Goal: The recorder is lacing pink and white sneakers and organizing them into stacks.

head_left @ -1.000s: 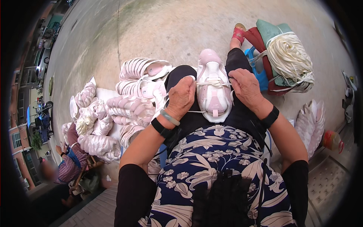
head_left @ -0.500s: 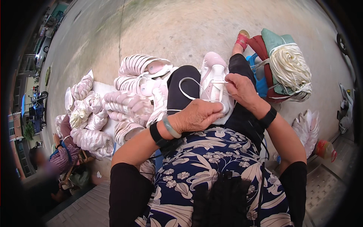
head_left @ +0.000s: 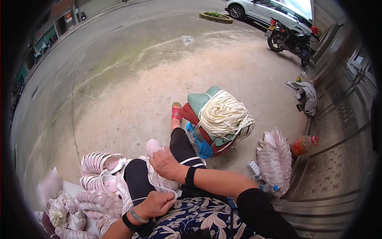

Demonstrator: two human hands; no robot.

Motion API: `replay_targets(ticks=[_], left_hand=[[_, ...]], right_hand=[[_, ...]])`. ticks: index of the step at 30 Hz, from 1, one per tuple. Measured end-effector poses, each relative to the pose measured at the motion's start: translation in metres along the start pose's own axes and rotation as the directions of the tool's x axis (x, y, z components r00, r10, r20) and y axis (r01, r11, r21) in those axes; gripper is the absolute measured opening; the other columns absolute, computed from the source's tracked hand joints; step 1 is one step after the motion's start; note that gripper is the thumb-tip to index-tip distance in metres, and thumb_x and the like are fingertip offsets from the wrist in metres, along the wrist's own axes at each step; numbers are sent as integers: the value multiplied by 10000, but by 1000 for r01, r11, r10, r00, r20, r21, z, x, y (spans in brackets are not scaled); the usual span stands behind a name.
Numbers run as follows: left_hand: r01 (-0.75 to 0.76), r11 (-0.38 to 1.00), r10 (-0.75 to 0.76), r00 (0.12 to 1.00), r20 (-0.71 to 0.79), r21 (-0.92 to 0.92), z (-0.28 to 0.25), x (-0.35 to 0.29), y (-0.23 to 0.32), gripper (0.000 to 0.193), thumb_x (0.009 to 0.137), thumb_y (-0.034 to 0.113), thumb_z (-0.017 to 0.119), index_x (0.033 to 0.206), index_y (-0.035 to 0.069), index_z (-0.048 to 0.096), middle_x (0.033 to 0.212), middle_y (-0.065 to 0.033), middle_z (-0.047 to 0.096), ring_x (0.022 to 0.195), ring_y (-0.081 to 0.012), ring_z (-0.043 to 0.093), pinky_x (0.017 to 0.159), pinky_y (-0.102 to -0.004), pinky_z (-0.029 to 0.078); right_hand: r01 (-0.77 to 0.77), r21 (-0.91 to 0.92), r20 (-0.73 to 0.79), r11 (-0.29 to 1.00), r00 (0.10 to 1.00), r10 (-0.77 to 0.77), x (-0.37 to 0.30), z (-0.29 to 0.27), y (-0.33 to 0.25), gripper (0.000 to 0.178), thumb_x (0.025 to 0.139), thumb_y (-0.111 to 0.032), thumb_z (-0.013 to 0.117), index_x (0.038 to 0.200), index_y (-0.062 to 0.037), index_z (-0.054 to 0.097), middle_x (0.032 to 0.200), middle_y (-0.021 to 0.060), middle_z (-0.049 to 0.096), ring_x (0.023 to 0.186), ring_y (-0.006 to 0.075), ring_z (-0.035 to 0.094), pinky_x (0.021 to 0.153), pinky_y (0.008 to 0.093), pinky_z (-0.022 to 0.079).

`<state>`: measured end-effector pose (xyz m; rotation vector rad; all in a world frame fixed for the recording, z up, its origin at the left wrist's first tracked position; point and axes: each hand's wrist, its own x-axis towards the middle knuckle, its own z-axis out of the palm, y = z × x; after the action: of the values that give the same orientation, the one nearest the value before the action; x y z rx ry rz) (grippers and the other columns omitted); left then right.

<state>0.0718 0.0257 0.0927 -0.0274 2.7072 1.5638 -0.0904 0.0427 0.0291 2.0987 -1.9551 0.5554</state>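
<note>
A pale pink-and-white shoe [head_left: 153,146] lies across my lap, toe pointing away from me. My right hand [head_left: 167,162] is bent over its lacing, fingers closed; a white lace [head_left: 191,161] runs out beside the hand over my right thigh. What the right fingertips grip is hidden beneath them. Closer to my body, my left hand [head_left: 154,206] pinches a white lace near the heel end of the shoe. On a blue stool [head_left: 203,148] beyond my right knee, a thick bundle of cream laces [head_left: 225,113] rests on green and red cloth.
Stacks of pink-and-white shoe pieces [head_left: 99,202] lie at my left. Another stack [head_left: 274,161] stands at the right with a bottle of reddish liquid [head_left: 304,145] beside a metal door [head_left: 338,159]. Farther off are a motorcycle [head_left: 290,42] and a white car [head_left: 266,12].
My view has swung right and up, bringing the motorcycle and car into sight. My right hand has come over the shoe's lacing. The left still pinches a lace near the heel end.
</note>
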Motion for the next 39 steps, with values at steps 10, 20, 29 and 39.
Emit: replay_targets(ticks=[10, 20, 29, 39], left_hand=[[88, 981, -61, 985, -160, 170, -27, -29, -1, 133, 789, 108, 589, 717, 36, 503, 611, -162, 511, 557, -352, 542, 469, -377, 415], [378, 705, -75, 881, -467, 600, -72, -96, -44, 116, 787, 80, 564, 714, 55, 477, 578, -148, 509, 525, -344, 530, 473, -422, 397], [729, 546, -241, 610, -755, 414, -143, -171, -122, 177, 811, 142, 541, 702, 10, 499, 650, -188, 526, 605, -389, 511, 545, -415, 401], [535, 646, -749, 581, -317, -545, -35, -70, -90, 221, 856, 192, 585, 699, 37, 570, 533, 11, 506, 378, -37, 412, 345, -181, 311]], right_hand=[[-279, -35, -278, 960, 925, 259, 28, -58, 101, 38, 732, -71, 538, 761, -72, 513, 609, 108, 554, 642, 270, 588, 632, 402, 412], [-573, -235, -407, 786, 792, 455, -56, -127, 205, 42, 780, -75, 468, 756, -71, 502, 637, 150, 570, 611, 352, 583, 555, 416, 458], [-744, -455, -359, 490, 657, 664, -179, -196, 305, 192, 865, -219, 465, 1008, -163, 580, 831, 164, 630, 784, 364, 603, 655, 444, 472], [-743, 15, 204, 669, 657, 726, -249, -100, 258, 187, 771, -97, 483, 891, -25, 607, 693, 151, 603, 635, 282, 598, 620, 362, 471]])
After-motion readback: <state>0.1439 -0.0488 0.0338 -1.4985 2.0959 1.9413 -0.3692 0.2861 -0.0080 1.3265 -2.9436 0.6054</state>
